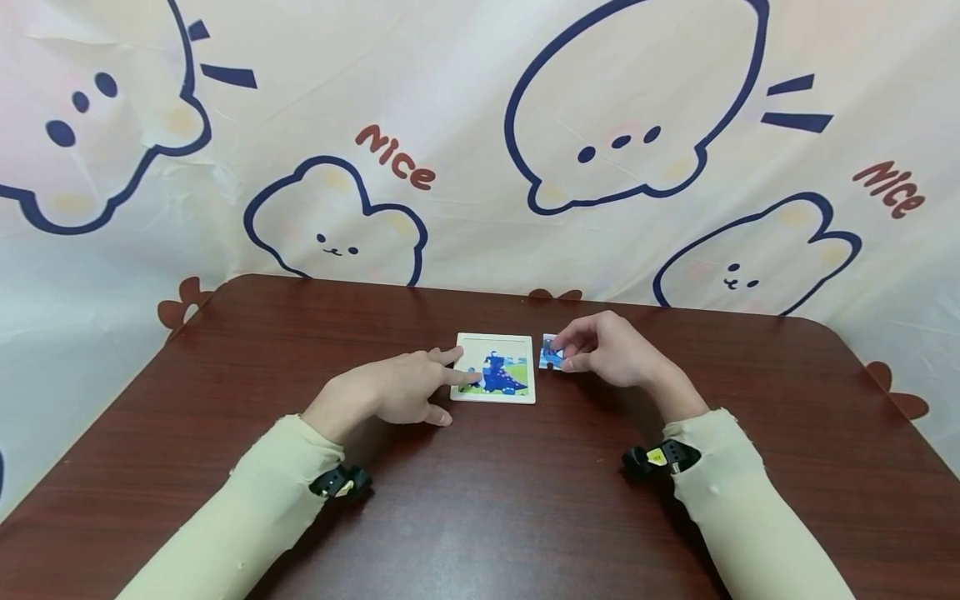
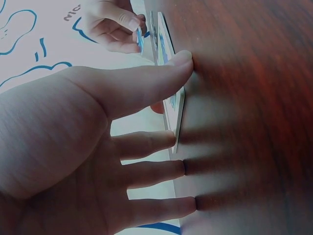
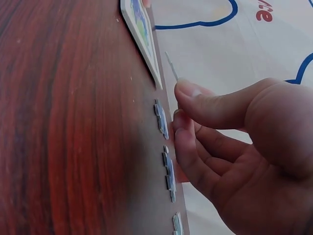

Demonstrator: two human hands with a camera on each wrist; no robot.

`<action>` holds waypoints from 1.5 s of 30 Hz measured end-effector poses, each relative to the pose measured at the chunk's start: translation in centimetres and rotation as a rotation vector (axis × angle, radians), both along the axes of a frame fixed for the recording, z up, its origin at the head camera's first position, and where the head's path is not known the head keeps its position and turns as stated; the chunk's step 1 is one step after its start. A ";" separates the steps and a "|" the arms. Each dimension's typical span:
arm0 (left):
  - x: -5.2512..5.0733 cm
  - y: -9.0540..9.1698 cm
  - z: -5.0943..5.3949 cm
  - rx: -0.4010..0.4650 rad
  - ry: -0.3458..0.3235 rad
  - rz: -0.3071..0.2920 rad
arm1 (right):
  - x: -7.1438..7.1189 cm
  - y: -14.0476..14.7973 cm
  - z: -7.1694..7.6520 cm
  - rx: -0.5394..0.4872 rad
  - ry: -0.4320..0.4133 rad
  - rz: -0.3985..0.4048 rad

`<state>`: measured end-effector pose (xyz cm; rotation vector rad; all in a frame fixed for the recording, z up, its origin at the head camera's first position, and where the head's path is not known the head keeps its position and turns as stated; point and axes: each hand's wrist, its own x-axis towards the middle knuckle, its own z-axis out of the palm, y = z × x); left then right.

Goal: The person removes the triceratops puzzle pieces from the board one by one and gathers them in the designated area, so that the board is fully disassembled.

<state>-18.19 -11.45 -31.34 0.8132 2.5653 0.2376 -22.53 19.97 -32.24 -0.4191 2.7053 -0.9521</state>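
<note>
A shallow white-framed jigsaw puzzle tray (image 1: 492, 401) lies on the table, partly filled with a blue dinosaur picture. My left hand (image 1: 408, 386) is spread with its fingers fairly straight. Its index finger rests on the picture near the tray's left side, and other fingertips touch the tray's edge and the tabletop. Just right of the tray, my right hand (image 1: 617, 350) pinches a jigsaw piece (image 3: 171, 66) between thumb and fingers, raised off the table. In the right wrist view this piece shows nearly edge-on, its picture hidden.
Loose jigsaw pieces (image 3: 169, 176) lie in a row on the table beneath the right hand, mostly hidden from the head view. The dark brown wooden table (image 1: 480, 517) ends at a pale cartoon-printed curtain (image 1: 465, 100) behind. Both wrists wear black camera straps (image 1: 341, 482).
</note>
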 end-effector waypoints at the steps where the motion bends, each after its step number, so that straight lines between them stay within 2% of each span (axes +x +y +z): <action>1: 0.0 0.0 0.0 0.001 -0.001 0.000 | 0.0 0.1 0.0 0.008 0.000 0.005; 11: 0.0 -0.1 0.0 -0.004 0.002 0.002 | -0.1 0.5 -0.5 0.048 -0.036 0.023; 20: 0.0 -0.1 0.0 -0.002 -0.003 0.004 | -0.3 0.6 -1.0 0.071 -0.031 0.021; 29: 0.0 0.0 0.1 -0.003 -0.001 0.000 | -0.4 0.6 -1.2 0.060 -0.022 0.028; 45: 0.1 -0.1 0.0 0.003 0.001 0.005 | -0.5 0.7 -1.2 0.050 -0.014 -0.006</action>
